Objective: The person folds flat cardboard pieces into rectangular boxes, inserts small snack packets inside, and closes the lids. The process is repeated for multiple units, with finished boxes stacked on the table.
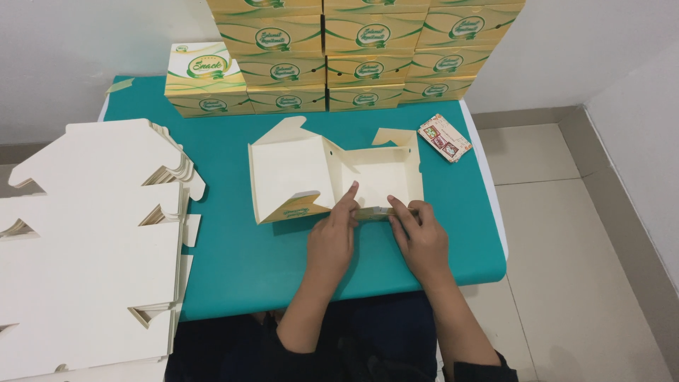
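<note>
A cream cardboard box (297, 173), half folded with its lid open to the left, lies in the middle of the teal table (233, 255). My left hand (331, 237) presses its forefinger on the box's near wall, by the inner corner. My right hand (419, 237) pinches the same near wall (373, 211) just to the right. Both hands touch the front edge of the box, a few centimetres apart.
Stacks of flat, unfolded cream box blanks (92, 240) fill the left side. Finished gold-and-green boxes (353, 56) are piled along the far edge against the wall. A small patterned packet (444, 138) lies at the right. Tiled floor (566, 269) is beyond the table's right edge.
</note>
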